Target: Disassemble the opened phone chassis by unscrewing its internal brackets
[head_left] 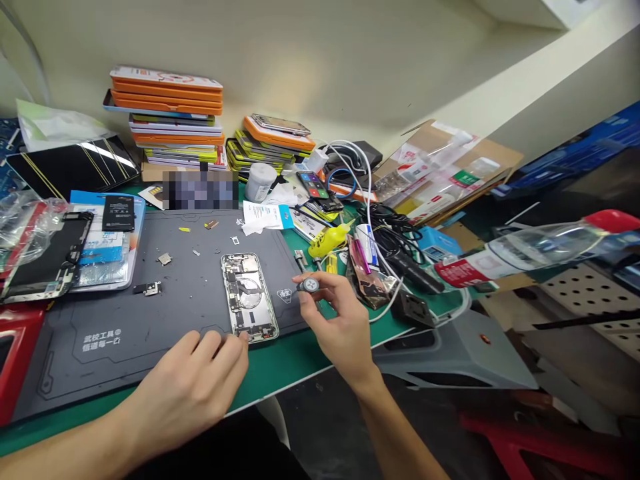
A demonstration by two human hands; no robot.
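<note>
An opened phone (pixel 253 313), its inner boards and a round coil showing, lies on a dark grey work mat (pixel 175 360). At its lower left corner is my left hand (pixel 200 377), fingers curled in and fingertips against the phone's edge; the thumb is mostly hidden. To the right of the phone, my right hand (pixel 340 320) pinches a screwdriver (pixel 311 285) by its round grey cap between thumb and fingers. Most of the screwdriver's shaft is out of sight. Small parts lie left of the phone, among them a black-and-silver piece (pixel 147 288) and a metal plate (pixel 164 259).
Orange parts cases (pixel 167 100) are stacked against the wall. A white tub (pixel 261 181), a yellow bottle (pixel 327 240) and tangled cables (pixel 400 233) crowd the back right. A loose screen (pixel 50 260) and a black battery (pixel 119 213) lie left. A plastic bottle (pixel 530 250) juts in from the right.
</note>
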